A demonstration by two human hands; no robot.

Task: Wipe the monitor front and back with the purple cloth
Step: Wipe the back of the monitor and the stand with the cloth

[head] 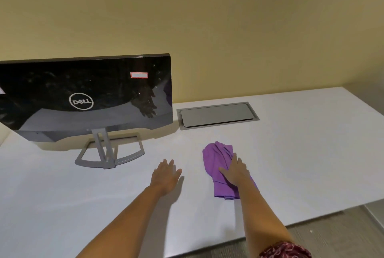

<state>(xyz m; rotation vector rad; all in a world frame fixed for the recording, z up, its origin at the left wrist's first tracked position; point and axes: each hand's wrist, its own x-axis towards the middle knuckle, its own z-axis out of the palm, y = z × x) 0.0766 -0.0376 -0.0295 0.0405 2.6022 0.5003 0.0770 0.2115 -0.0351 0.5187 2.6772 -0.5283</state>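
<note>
A black monitor (pixel 87 91) stands on the white desk at the left with its glossy back, a round logo and a small red-edged sticker turned toward me. Its grey stand (pixel 108 154) rests on the desk. A crumpled purple cloth (pixel 216 162) lies on the desk to the right of the stand. My right hand (pixel 235 172) lies flat on the cloth's near right part, fingers spread. My left hand (pixel 166 174) hovers over or rests on bare desk between the stand and the cloth, fingers apart, holding nothing.
The white desk (pixel 301 154) reaches to a yellow wall behind the monitor. A grey cable hatch (pixel 217 115) is set flush into the desk right of the monitor. The desk's front edge runs diagonally at the lower right, with grey floor (pixel 332 237) beyond it.
</note>
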